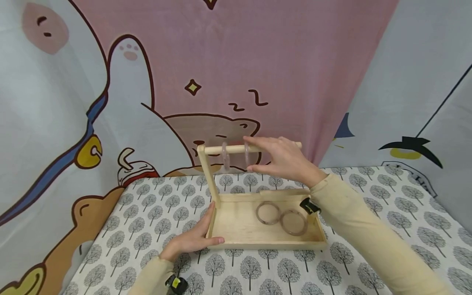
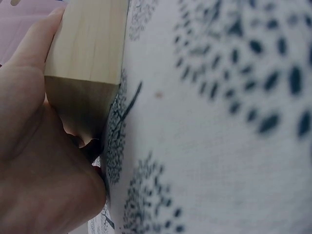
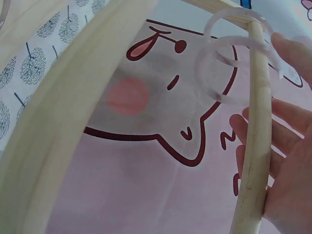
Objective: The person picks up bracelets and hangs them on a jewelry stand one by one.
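A pale wooden stand has a shallow tray [image 1: 236,229], an upright post and a rod [image 1: 236,149] across the top. My left hand [image 1: 195,235] grips the tray's near left corner, thumb over the front rim. One translucent bangle [image 1: 225,156] hangs on the rod's left part. My right hand [image 1: 285,157] holds a second bangle [image 1: 246,155] on the rod, index finger at its top and thumb at its bottom. The right wrist view shows both rings round the rod [image 3: 258,122]. Two more bangles [image 1: 268,213] [image 1: 293,222] lie in the tray's right half.
The stand sits on a tree-patterned cloth [image 1: 147,229]. Behind it hangs a cartoon-printed curtain [image 1: 295,61]. At the tray's back right rim lies a wooden strip [image 1: 282,192]. The right forearm crosses over the tray's right end.
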### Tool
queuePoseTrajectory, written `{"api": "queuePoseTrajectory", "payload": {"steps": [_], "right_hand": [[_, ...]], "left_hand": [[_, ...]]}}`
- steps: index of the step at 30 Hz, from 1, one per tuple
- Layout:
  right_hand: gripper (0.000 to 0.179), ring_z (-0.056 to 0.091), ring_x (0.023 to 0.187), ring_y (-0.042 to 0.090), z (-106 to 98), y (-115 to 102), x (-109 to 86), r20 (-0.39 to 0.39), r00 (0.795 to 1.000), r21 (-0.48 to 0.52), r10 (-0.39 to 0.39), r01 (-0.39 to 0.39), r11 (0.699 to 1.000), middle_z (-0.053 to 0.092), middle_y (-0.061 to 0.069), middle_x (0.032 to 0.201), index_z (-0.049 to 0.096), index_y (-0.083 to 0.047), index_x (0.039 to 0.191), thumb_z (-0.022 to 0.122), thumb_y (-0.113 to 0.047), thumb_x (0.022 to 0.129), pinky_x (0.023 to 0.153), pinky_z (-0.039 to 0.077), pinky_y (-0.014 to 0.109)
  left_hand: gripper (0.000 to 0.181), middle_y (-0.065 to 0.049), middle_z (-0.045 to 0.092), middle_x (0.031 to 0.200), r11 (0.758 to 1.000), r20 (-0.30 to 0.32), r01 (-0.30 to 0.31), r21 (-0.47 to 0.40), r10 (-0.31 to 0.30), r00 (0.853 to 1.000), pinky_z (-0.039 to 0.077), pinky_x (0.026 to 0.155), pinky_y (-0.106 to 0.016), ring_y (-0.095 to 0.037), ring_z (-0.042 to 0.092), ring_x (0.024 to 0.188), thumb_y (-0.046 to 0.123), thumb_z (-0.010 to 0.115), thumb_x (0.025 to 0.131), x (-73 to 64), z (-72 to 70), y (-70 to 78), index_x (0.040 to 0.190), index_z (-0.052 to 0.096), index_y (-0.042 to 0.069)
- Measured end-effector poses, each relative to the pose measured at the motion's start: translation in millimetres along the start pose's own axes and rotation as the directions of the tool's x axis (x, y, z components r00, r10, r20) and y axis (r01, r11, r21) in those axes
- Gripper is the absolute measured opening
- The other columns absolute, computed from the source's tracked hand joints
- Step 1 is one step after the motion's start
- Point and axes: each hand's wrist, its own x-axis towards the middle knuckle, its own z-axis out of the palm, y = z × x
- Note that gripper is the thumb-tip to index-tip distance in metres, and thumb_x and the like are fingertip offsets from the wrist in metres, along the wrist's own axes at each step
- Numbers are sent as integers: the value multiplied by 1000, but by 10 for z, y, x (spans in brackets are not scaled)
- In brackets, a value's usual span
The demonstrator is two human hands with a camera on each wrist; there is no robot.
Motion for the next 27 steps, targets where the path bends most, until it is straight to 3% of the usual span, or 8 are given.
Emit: {"api": "queuePoseTrajectory", "payload": {"steps": [4,8,12,15,18,21,27], "right_hand": [[73,44,130,27,-53,11,-50,-28,999,166,25,-20,986,47,8,145,42,-12,147,74,-35,86,105,37,51],[67,42,131,28,-78,45,-148,-159,986,296,51,-1,955,45,9,145,46,-11,144,76,-21,85,107,34,53],[59,49,122,25,-76,121,-287,-337,938,320,81,33,947,51,9,137,53,-6,136,78,-9,81,106,37,48],[55,49,119,24,-93,210,-408,-417,903,329,106,41,943,55,10,132,56,-1,131,77,-1,80,104,40,38],[54,49,118,24,-120,306,-563,-425,890,358,164,-1,934,55,11,131,55,0,131,74,4,80,101,40,26],[54,47,120,26,-124,385,-748,-389,888,387,247,-86,918,53,12,132,53,-1,133,72,5,83,103,37,22],[52,45,122,32,-23,507,-1017,-303,896,415,326,-185,891,49,16,136,48,1,136,68,-1,88,104,40,41]], "left_hand": [[110,-20,-20,153,1000,0,0,9,0,1000,3,112,-52,-39,-7,142,28,68,89,11,-3,0,147,-20,-5],[109,-22,-19,153,1000,-5,-4,13,4,1000,5,112,-53,-41,-5,141,28,67,89,11,-3,4,147,-18,-7],[109,-23,-18,153,999,-10,18,31,-18,1000,5,112,-53,-42,-5,141,30,67,89,-8,-4,28,147,-17,-7],[109,-24,-20,153,995,-15,66,73,-65,998,5,112,-52,-41,-7,141,35,66,89,-31,-1,69,147,-16,-7],[109,-23,-21,153,985,-40,122,118,-118,992,7,110,-56,-42,-8,141,39,67,88,-42,14,140,149,-12,-6],[109,-22,-23,153,977,-109,154,150,-138,984,10,108,-63,-44,-7,140,40,71,85,-29,60,237,151,-4,-3],[102,-24,-15,154,977,-290,131,167,-79,954,11,104,-71,-47,-4,139,27,79,76,35,207,439,150,17,-7]]}}
